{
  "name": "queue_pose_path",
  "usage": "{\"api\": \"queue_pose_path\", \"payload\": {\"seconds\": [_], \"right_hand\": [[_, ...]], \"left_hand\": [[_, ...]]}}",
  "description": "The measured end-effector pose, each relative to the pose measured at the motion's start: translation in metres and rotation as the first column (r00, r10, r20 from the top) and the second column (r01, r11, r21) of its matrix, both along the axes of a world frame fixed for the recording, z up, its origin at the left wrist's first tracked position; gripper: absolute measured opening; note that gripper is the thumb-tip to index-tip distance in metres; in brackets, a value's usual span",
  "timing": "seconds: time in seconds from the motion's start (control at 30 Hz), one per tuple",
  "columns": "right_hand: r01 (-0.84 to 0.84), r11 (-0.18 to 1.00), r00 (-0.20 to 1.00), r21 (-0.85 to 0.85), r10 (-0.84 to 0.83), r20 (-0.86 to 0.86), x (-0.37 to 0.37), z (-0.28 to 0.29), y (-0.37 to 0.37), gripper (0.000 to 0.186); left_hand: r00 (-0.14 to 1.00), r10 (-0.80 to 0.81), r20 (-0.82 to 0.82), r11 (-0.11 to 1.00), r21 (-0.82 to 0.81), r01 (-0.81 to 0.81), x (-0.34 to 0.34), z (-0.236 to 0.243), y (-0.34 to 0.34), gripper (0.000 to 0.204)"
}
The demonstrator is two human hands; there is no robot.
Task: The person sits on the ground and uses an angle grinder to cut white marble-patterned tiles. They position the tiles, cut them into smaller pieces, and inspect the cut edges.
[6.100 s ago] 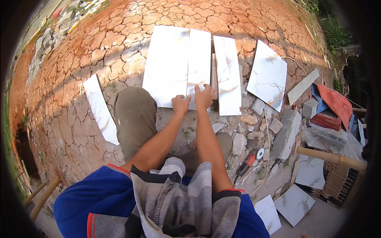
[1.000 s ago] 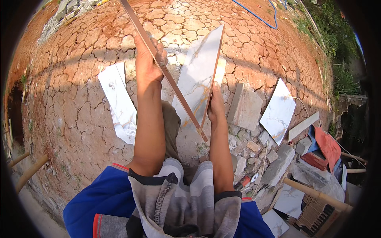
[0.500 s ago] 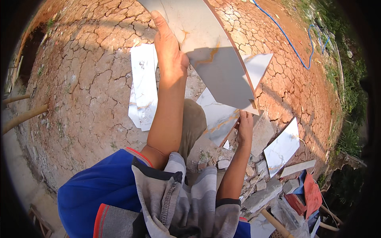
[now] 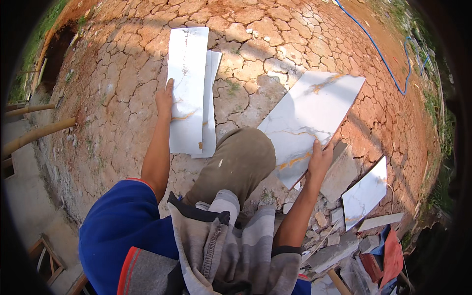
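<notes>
My left hand grips the left edge of a long white marbled tile strip, its thumb along that edge. A second white strip lies partly under it, showing on the right. My right hand is closed on the right edge of a larger white tile with grey and orange veins. The fingers under that edge are hidden. My trousered knee lies between the two hands and covers parts of the tile's lower left side.
Dry cracked earth surrounds the tiles. Another angular marbled tile piece lies at right, above rubble and a red bag-like thing. A blue hose curves at far right; wooden poles jut in at left.
Both hands held up one tile piece close to me; now they are apart. My left hand has moved left onto the strip, my right hand onto the larger tile's edge.
</notes>
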State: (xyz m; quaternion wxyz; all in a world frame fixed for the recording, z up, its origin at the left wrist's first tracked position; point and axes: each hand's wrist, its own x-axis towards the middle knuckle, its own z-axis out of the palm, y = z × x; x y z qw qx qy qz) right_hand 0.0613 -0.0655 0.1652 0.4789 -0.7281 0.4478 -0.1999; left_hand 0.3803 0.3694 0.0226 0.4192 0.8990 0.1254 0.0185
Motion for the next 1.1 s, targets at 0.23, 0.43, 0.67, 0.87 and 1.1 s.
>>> {"api": "queue_pose_path", "payload": {"seconds": [0.23, 0.43, 0.67, 0.87, 1.1], "right_hand": [[0.032, 0.978, 0.998, 0.205, -0.043, 0.052, -0.013, 0.004, -0.006, 0.039], [0.134, 0.913, 0.969, 0.384, -0.203, 0.143, 0.015, 0.005, -0.032, 0.026], [0.144, 0.855, 0.896, 0.498, -0.327, 0.302, -0.031, -0.007, -0.051, 0.022], [0.099, 0.798, 0.850, 0.594, -0.379, 0.367, -0.091, -0.048, -0.081, 0.026], [0.309, 0.757, 0.882, 0.575, -0.455, 0.126, -0.110, -0.126, -0.092, 0.030]], "left_hand": [[0.970, 0.023, -0.241, 0.983, 0.181, 0.022, -0.044, -0.075, -0.023, 0.094], [0.971, 0.001, -0.240, 0.977, 0.208, 0.050, -0.056, -0.072, -0.037, 0.091], [0.981, 0.083, -0.176, 0.979, 0.200, -0.047, -0.068, -0.077, -0.042, 0.066], [0.967, 0.217, -0.130, 0.970, 0.140, -0.198, -0.074, -0.089, -0.051, 0.055], [0.925, 0.243, -0.292, 0.969, 0.111, -0.220, -0.063, -0.082, -0.047, 0.049]]}}
